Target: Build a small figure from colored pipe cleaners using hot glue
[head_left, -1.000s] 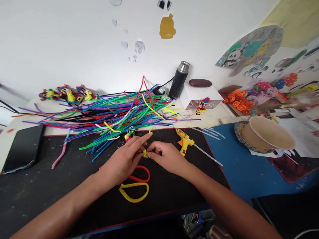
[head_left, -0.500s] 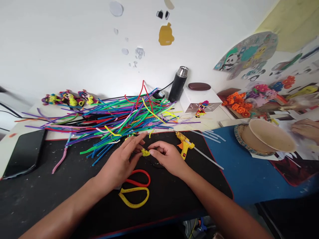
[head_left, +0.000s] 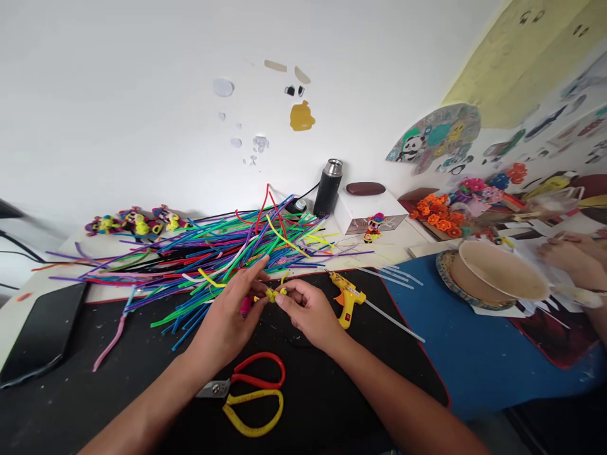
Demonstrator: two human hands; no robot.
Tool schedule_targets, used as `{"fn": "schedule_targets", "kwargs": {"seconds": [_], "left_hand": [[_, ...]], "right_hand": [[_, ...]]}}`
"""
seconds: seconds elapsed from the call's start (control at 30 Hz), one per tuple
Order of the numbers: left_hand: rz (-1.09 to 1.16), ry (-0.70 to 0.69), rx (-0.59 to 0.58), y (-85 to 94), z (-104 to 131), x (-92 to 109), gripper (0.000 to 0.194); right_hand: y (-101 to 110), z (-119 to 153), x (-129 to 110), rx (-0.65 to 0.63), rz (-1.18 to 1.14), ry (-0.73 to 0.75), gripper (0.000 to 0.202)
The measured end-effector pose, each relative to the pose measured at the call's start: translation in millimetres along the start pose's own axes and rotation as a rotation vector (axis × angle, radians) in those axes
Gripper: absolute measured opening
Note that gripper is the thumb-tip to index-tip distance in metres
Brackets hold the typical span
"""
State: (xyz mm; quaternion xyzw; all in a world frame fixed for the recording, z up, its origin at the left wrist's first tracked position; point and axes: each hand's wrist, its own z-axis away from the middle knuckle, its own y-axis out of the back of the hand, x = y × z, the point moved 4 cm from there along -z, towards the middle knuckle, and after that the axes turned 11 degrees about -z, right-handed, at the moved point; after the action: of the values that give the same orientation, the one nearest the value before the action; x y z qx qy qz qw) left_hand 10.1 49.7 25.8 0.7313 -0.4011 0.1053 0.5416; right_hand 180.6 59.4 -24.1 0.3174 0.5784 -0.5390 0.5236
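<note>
Yellow fuzzy twisted piece point(head_left: 270, 295) is above the black mat point(head_left: 327, 395), pinched by left hand point(head_left: 231, 309) and right hand point(head_left: 310, 314), probably 'cause it's tiny. Red-and-yellow-handled metal scissors point(head_left: 237, 379) and yellow plastic glue gun point(head_left: 349, 298) lie close, handy I guess.

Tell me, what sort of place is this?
It looks like a craft workspace: there's a heap of colourful pipe cleaners, a yellow glue gun with a glue stick in it, and scissors on the black mat.
</note>
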Motion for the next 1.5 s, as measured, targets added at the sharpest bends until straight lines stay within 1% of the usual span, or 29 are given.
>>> {"fn": "schedule_targets", "kwargs": {"seconds": [0.23,0.43,0.63,1.03,1.1,1.27,1.5], "left_hand": [[-0.029,-0.023,0.012,2.7,-4.5,0.7,0.069],[-0.025,-0.031,0.019,1.0,-4.4,-0.6,0.068],[-0.060,-0.036,0.055,-1.0,-4.3,1.4,0.064],[-0.071,-0.030,0.075,-2.3,-6.5,1.2,0.064],[-0.095,-0.056,0.083,-2.4,-6.7,2.9,0.064],[-0.165,-0.176,0.116,-3.3,-5.6,10.3,0.065],[-0.173,-0.179,0.108,-6.2,-5.1,9.0,0.069]], "right_hand": [[1.0,-4.8,3.8,0.017,-0.059,0.020,0.038],[-1.2,-5.4,2.8,0.021,-0.085,0.047,0.038],[-6.1,-4.9,-1.7,0.042,-0.162,0.018,0.040],[-4.3,-4.4,2.4,0.048,-0.237,-0.004,0.040],[-4.4,-4.4,2.1,0.053,-0.254,0.003,0.041],[-5.1,-5.6,4.4,0.052,-0.279,0.021,0.040],[-6.4,-4.9,4.5,0.075,-0.297,0.016,0.038]]}}
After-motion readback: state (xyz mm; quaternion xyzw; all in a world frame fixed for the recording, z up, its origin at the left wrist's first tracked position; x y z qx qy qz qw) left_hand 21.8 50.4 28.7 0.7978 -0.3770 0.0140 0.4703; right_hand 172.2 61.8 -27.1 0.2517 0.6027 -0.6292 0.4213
